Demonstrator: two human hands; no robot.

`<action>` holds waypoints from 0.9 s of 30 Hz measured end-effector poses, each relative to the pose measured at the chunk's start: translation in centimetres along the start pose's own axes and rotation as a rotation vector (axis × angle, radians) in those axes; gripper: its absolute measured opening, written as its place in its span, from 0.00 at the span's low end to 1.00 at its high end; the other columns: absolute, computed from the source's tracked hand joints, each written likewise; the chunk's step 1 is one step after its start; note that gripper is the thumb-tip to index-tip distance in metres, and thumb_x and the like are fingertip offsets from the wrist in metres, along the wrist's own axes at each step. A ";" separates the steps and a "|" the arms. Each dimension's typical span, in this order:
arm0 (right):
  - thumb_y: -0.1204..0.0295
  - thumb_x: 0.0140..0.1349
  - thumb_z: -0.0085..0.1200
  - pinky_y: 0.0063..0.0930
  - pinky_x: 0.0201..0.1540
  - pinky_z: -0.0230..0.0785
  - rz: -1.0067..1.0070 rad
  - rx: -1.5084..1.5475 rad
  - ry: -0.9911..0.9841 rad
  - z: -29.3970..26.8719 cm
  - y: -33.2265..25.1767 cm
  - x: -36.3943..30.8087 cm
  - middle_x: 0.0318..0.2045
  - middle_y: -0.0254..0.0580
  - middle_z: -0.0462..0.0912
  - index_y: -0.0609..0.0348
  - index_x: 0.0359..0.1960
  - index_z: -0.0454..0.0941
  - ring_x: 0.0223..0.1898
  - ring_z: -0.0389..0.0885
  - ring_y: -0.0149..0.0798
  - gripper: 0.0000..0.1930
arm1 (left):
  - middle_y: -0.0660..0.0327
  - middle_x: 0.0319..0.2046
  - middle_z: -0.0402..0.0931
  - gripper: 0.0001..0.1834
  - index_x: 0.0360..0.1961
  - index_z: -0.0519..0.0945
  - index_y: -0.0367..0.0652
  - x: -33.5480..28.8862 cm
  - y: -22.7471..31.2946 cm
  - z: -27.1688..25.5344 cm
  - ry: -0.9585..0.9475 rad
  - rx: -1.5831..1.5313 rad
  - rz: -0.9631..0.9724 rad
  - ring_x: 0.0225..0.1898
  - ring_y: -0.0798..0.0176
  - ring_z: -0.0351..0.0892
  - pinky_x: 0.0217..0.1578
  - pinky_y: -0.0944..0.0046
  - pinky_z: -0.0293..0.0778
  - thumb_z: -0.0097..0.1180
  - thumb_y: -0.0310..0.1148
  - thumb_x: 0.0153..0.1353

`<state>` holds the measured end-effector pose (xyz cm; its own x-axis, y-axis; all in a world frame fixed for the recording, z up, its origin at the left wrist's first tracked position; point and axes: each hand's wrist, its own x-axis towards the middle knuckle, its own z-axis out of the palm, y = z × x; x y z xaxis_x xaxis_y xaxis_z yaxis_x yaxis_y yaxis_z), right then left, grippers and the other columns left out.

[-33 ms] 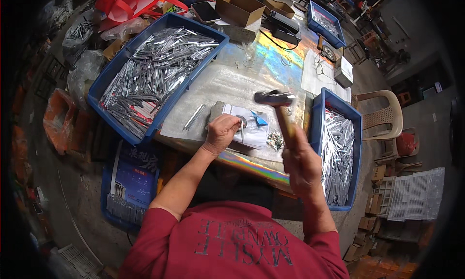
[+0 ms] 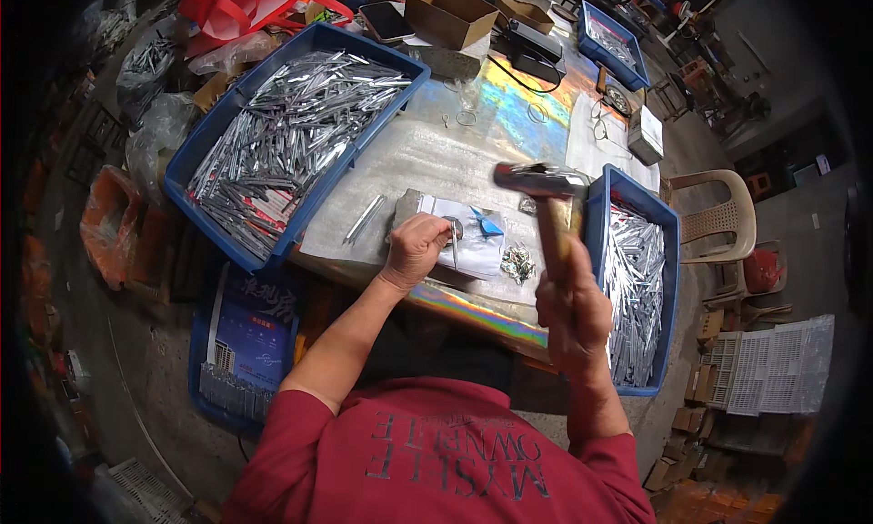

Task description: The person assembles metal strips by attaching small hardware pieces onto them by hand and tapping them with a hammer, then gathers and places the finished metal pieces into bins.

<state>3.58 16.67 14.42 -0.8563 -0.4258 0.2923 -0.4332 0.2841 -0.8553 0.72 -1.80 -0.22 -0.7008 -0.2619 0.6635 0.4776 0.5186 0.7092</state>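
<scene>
My right hand (image 2: 575, 310) grips a hammer (image 2: 553, 217) by its wooden handle, with the metal head raised above the table. My left hand (image 2: 418, 248) is closed in a pinch on a thin metal strip (image 2: 455, 242), held over a dark round spot on a paper-covered block (image 2: 473, 262). A scrap of blue material (image 2: 486, 221) lies on the paper just right of that strip. Beside it is a small heap of tiny metal pieces (image 2: 517, 264). Left of the block, a few silver strips (image 2: 365, 219) rest on the table.
A large blue bin (image 2: 350, 169) full of silver strips stands at the left. Another filled blue bin (image 2: 671, 279) stands close to my right hand. Small boxes (image 2: 450, 17), a black device (image 2: 532, 51) and a third blue bin (image 2: 637, 74) are at the back. A beige chair (image 2: 723, 210) stands right.
The hammer has moved a little to the right with my right hand. My left hand and the strip have stayed in place.
</scene>
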 end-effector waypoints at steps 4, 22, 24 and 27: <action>0.77 0.50 0.47 0.29 0.27 0.63 -0.143 -0.435 -0.134 1.0 1.9 0.3 0.29 0.47 0.73 0.59 0.51 0.61 0.25 0.71 0.39 0.23 | 0.58 0.18 0.71 0.06 0.20 0.73 0.40 0.2 0.3 0.5 -0.021 0.039 0.032 0.22 0.56 0.71 0.22 0.65 0.66 0.57 0.23 0.39; 0.79 0.52 0.46 0.18 0.22 0.62 0.178 -0.102 -0.068 -0.5 3.9 -0.8 0.17 0.37 0.70 0.57 0.53 0.60 0.18 0.68 0.25 0.23 | 0.57 0.19 0.70 0.05 0.21 0.72 0.40 0.1 0.0 -0.1 -0.046 0.005 0.052 0.22 0.55 0.71 0.23 0.64 0.67 0.56 0.23 0.40; 0.78 0.55 0.44 0.11 0.16 0.55 0.398 0.219 0.055 -0.9 4.0 -1.4 0.15 0.27 0.63 0.56 0.54 0.57 0.14 0.60 0.20 0.23 | 0.57 0.19 0.70 0.05 0.21 0.72 0.39 0.1 0.0 0.0 -0.037 0.003 0.050 0.22 0.55 0.71 0.23 0.64 0.67 0.56 0.23 0.41; 0.75 0.56 0.42 0.11 0.12 0.51 0.500 0.406 0.191 -1.3 6.9 -2.6 0.14 0.27 0.62 0.55 0.55 0.57 0.11 0.57 0.19 0.22 | 0.59 0.18 0.72 0.04 0.19 0.73 0.39 0.2 0.1 -0.1 -0.039 0.039 0.040 0.21 0.59 0.72 0.22 0.66 0.67 0.56 0.22 0.40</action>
<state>2.42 20.84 8.33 -0.9774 -0.1564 -0.1422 0.1367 0.0455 -0.9896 0.68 -1.85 -0.02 -0.7020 -0.2094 0.6806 0.4851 0.5590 0.6724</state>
